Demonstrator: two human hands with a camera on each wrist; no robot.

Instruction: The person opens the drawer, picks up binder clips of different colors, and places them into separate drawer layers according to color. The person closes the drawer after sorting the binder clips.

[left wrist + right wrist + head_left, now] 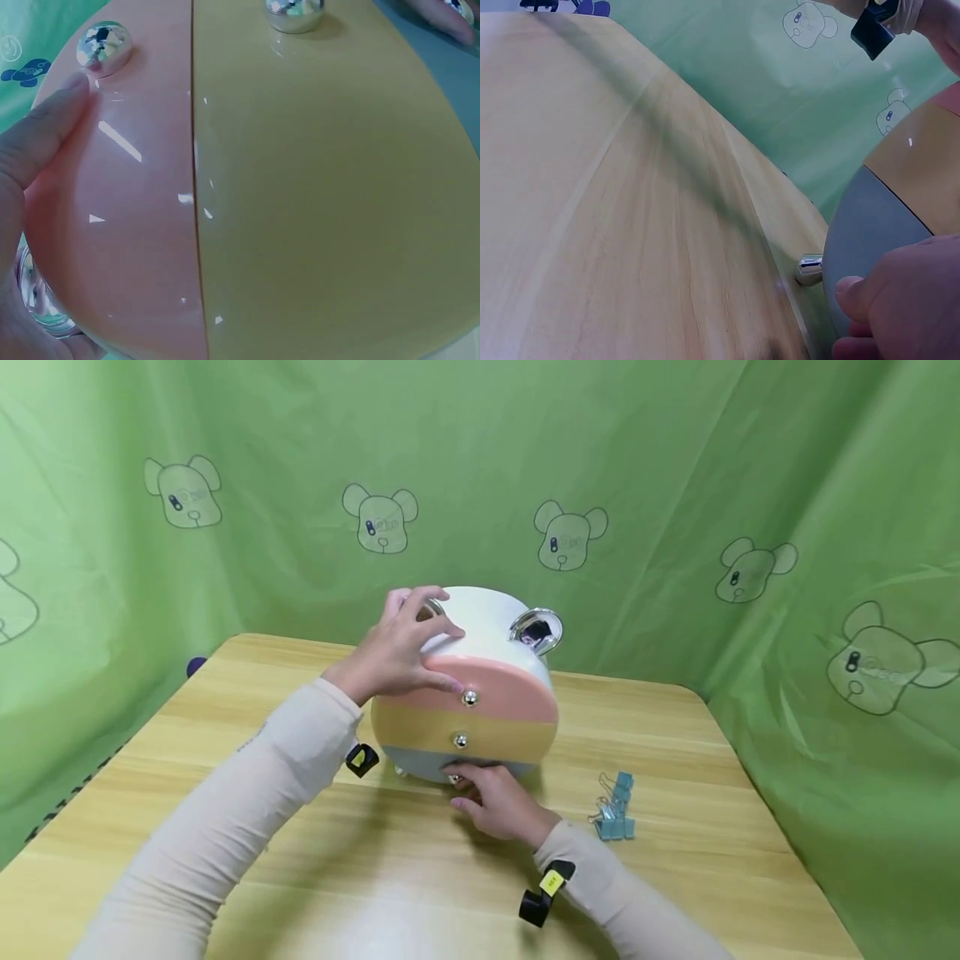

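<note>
A round-fronted white drawer box [483, 610] with silver ears stands on the table, its front banded in pink, yellow and blue-grey drawers. My left hand [397, 647] grips its upper left, fingers over the top around one ear and thumb on the pink drawer [150, 247], the tip right at the top silver knob [104, 48]. At the bottom, my right hand [504, 803] has curled fingers at the knob [455, 777] of the blue-grey drawer [881, 225], index finger above it and thumb below. That knob is partly hidden by the fingers.
Several teal binder clips [617, 810] lie on the wooden table [660, 735] to the right of the box. A green curtain [480, 443] with bear-head prints hangs behind and at both sides. Short silver feet [808, 270] hold the box up.
</note>
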